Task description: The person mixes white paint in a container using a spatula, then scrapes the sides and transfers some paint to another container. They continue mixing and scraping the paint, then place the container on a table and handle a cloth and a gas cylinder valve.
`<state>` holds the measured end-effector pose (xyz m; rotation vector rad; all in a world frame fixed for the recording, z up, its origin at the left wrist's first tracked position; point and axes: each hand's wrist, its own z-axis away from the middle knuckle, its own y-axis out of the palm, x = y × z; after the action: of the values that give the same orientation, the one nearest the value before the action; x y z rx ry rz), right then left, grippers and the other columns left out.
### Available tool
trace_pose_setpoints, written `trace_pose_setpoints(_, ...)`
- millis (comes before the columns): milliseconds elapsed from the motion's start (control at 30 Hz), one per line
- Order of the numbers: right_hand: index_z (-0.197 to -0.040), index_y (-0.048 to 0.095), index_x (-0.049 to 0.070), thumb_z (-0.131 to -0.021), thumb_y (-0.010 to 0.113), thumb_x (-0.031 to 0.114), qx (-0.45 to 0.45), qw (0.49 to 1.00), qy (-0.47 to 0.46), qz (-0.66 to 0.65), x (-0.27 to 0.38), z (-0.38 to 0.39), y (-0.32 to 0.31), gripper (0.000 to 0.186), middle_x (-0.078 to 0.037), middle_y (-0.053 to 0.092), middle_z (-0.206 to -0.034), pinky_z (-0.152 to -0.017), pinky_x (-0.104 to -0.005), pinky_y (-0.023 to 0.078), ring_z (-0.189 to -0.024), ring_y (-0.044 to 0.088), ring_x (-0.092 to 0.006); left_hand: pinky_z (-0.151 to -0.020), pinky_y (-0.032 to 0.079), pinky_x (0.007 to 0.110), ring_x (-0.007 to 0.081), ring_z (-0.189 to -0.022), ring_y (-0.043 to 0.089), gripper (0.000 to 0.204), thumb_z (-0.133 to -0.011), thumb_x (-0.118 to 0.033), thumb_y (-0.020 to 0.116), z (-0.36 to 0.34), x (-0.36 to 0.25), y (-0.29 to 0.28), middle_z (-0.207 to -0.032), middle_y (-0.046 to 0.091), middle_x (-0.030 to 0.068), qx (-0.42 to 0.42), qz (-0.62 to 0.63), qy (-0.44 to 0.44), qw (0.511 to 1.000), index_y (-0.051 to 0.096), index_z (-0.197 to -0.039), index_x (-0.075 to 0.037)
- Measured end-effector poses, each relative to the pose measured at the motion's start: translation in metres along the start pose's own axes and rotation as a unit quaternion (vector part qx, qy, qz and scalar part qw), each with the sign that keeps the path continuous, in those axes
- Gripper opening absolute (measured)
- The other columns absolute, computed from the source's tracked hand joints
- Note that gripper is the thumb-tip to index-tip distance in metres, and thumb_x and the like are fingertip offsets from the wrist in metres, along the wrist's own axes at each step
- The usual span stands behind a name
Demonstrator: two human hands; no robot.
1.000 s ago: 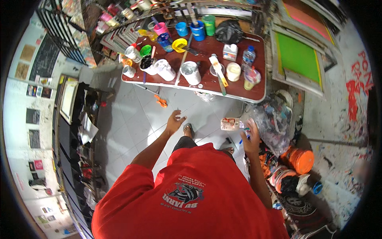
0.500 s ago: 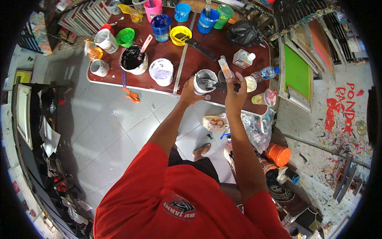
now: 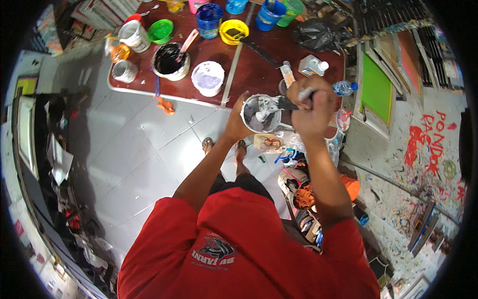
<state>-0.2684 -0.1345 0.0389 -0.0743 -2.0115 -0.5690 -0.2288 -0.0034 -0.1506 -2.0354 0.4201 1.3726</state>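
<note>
Grey-white paste coats the blade of the spatula point(image 3: 287, 103) and clings to the inside of the white tub point(image 3: 259, 129), which is in front of you at the near edge of the desk point(image 3: 279, 44); from this angle I cannot tell whether its base rests there or is held up. Your left grip point(image 3: 241, 119) is wrapped around the tub's outer side, and your right grip point(image 3: 312, 105) is closed round the spatula's dark handle, though blur hides how the fingers lie. The step in hand looks like working the paste with the blade. To do it well, keep the left grip firm but not squeezing, since a thin wall could flex, and brace the tub against each push. Lay the blade flat to the wall and draw it round slowly, then scrape across the bottom so that nothing stays stuck. Wipe any load off on the inner rim before lifting. Mind your right elbow and wrist too: the clear bottle point(image 3: 344, 88) and the white jug point(image 3: 312, 66) stand near that hand, and a wide sweep could knock them. Small, steady strokes should serve you better.
</note>
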Motion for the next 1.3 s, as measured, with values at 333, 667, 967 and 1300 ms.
trace_pose_setpoints(333, -0.068, 0.054, 0.000, -0.088, 0.056, 0.021, 0.266, 0.961, 0.075, 0.010, 0.041, 0.023, 0.121, 0.029, -0.002, 0.049, -0.055, -0.048, -0.0251, 0.035, -0.049, 0.046, -0.0084, -0.095, 0.043, 0.034, 0.0219, -0.109, 0.054, 0.083, -0.056, -0.020, 0.085, 0.115, -0.094, -0.091, -0.120, 0.053, 0.0117, -0.170, 0.045, -0.083, 0.981, 0.042, -0.125, -0.004)
trace_pose_setpoints(667, -0.060, 0.048, 0.002, -0.090, 0.058, 0.029, 0.443, 0.893, 0.055, -0.056, 0.043, 0.083, 0.295, 0.041, -0.001, 0.041, -0.048, -0.044, -0.0264, 0.030, -0.044, 0.039, -0.0084, -0.091, 0.045, 0.035, 0.0232, -0.105, 0.057, 0.080, -0.053, -0.021, 0.087, 0.244, -0.127, -0.193, -0.116, 0.056, 0.0100, -0.361, 0.046, -0.151, 0.919, 0.047, -0.121, -0.006)
trace_pose_setpoints(967, -0.068, 0.052, 0.000, -0.090, 0.058, 0.028, 0.522, 0.846, -0.082, -0.071, 0.006, 0.177, 0.470, 0.036, -0.004, 0.043, -0.051, -0.045, -0.0260, 0.035, -0.046, 0.046, -0.0100, -0.091, 0.044, 0.038, 0.0284, -0.112, 0.053, 0.075, -0.055, -0.023, 0.085, 0.381, -0.125, -0.321, -0.119, 0.055, 0.0106, -0.409, -0.157, -0.137, 0.889, 0.050, -0.121, -0.010)
trace_pose_setpoints(1300, -0.060, 0.048, 0.003, -0.089, 0.058, 0.028, 0.632, 0.754, 0.017, -0.180, -0.013, 0.235, 0.616, 0.040, -0.003, 0.041, -0.050, -0.043, -0.0261, 0.031, -0.044, 0.040, -0.0097, -0.095, 0.042, 0.040, 0.0313, -0.113, 0.052, 0.076, -0.052, -0.023, 0.085, 0.479, -0.115, -0.411, -0.121, 0.054, 0.0126, -0.538, -0.086, -0.119, 0.830, 0.052, -0.119, -0.008)
